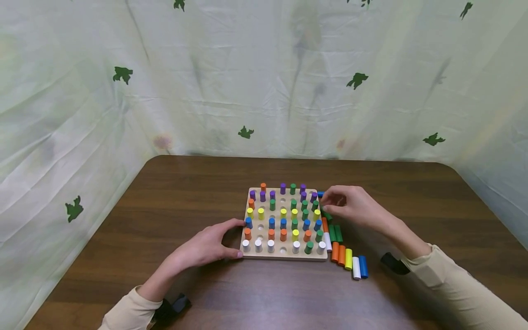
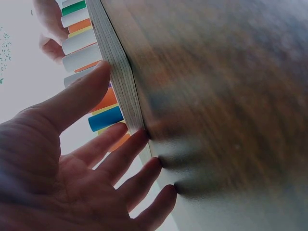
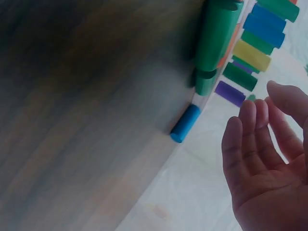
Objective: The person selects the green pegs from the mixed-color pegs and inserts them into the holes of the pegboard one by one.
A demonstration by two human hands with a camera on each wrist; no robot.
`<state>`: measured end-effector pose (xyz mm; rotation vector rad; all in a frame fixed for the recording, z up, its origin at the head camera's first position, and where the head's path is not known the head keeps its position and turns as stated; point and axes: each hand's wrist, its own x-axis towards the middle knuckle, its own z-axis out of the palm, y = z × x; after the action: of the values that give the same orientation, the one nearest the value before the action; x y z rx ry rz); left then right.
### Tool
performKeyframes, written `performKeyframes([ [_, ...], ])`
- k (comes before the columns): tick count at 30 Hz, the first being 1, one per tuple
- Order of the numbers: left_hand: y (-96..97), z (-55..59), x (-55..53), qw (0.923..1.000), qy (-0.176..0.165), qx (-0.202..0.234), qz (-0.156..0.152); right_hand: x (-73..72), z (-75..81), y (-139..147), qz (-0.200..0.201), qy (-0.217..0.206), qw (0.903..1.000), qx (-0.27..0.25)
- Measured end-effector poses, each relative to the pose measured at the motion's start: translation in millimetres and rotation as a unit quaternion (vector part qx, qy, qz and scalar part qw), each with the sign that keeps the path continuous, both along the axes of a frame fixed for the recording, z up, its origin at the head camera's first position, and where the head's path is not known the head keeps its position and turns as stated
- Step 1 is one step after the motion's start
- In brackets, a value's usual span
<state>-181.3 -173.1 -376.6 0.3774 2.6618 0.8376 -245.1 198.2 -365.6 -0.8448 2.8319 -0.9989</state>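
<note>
A wooden pegboard (image 1: 284, 257) stands on the table, with rows of coloured pegs upright in it and some bare holes between them. My left hand (image 1: 208, 243) is at the board's left side, its thumb by the front corner and its fairly straight fingers (image 2: 127, 149) against the edge. Over the board's back right edge hovers my right hand (image 1: 354, 205), fingers loosely bent; nothing shows between them in the right wrist view. Close to it lies a blue peg (image 3: 185, 123) on the table. Green pegs (image 3: 216, 36) lie along the right edge.
Loose pegs lie right of the board: orange pegs (image 1: 335, 252), a yellow peg (image 1: 349, 259), a white peg (image 1: 356, 268) and a blue peg (image 1: 363, 266). The brown table (image 1: 185, 183) ends at a pale curtain (image 1: 247, 82) with leaf shapes.
</note>
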Motion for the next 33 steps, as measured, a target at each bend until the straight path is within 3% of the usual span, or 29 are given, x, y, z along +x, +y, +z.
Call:
performKeyframes([
  [9, 0.5, -0.8, -0.7, 1.0, -0.004, -0.001, 0.001, -12.7, -13.7, 7.3, -0.004, -0.065, 0.9978, 0.013],
  [24, -0.5, -1.2, -1.0, 1.0, 0.003, -0.002, -0.003, -27.1, -17.4, 3.7, 0.0, -0.085, 0.994, 0.068],
  [33, -0.7, -1.2, -1.4, 1.0, -0.002, 0.0, -0.001, -23.7, -12.7, 6.9, -0.009, -0.072, 0.995, 0.068],
])
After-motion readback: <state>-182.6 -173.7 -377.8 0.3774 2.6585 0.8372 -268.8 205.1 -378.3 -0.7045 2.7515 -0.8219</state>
